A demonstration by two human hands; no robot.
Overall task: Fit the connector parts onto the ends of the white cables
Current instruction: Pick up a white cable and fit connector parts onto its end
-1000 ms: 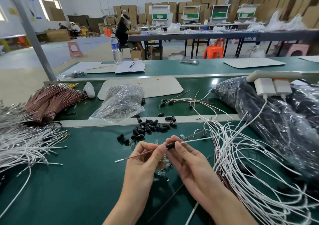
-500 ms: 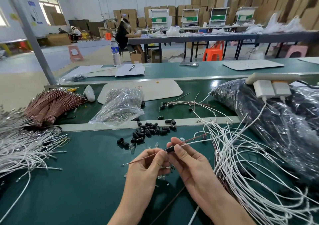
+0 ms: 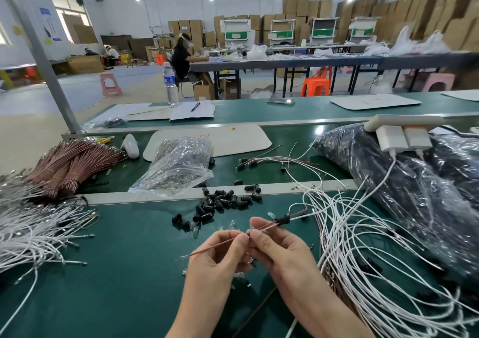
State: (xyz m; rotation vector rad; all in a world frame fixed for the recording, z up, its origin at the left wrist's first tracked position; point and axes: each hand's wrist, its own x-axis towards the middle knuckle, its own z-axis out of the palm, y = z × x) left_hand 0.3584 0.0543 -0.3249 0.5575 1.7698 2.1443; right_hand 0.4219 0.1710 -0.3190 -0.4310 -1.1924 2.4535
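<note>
Reddish-brown and thin, a single wire (image 3: 215, 245) slants above the dark green bench mat (image 3: 116, 280), pinched by both hands. The left hand (image 3: 220, 257) nips it between thumb and forefinger, its other fingers curled under. The right hand (image 3: 280, 249) pinches the same wire just beside it, so the two sets of fingertips almost touch. The wire's bare end pokes out to the lower left of the left hand.

Up and to the right of the right fingertips, a small black tubular connector part (image 3: 283, 219) sits on the wire, clear of the mat. A thin white cable (image 3: 295, 215) leaves its far end toward the big tangle of white cables (image 3: 363, 247) on the right.

A loose pile of black connector parts (image 3: 220, 200) lies near, beyond the hands, with small clear bulbs (image 3: 196, 227) scattered between. Farther back rest a clear plastic bag (image 3: 178, 171) and tied bundles of brown wires (image 3: 70, 164). A crinkled black plastic sack (image 3: 401, 182) lies at the right.
</note>
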